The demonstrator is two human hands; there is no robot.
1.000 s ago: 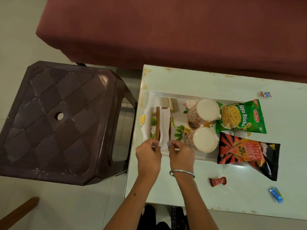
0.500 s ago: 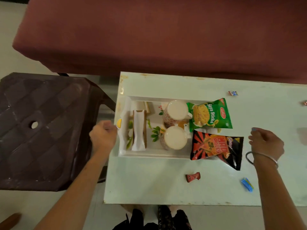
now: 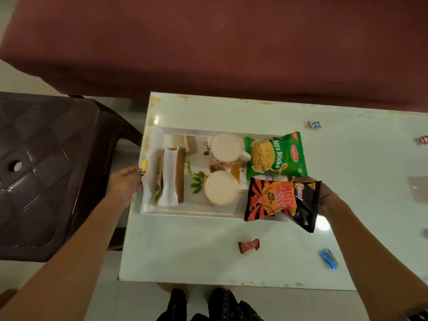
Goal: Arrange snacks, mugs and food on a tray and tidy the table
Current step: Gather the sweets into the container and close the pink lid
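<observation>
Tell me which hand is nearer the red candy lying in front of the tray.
Right. The right hand is at the tray's right end, behind the black chip bag, up and right of the red candy. The left hand is at the tray's left end, farther off.

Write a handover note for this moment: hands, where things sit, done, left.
Left hand grips the white tray's left end. Right hand is at its right end, mostly hidden behind the Mad Angles bag; grip cannot be told.
On tray: wrapped sandwich, two mugs, Soya Sticks bag, Mad Angles bag overhanging the right edge.
Done: tray loaded.
Left: loose candies on the table — red, blue, more far right.
</observation>
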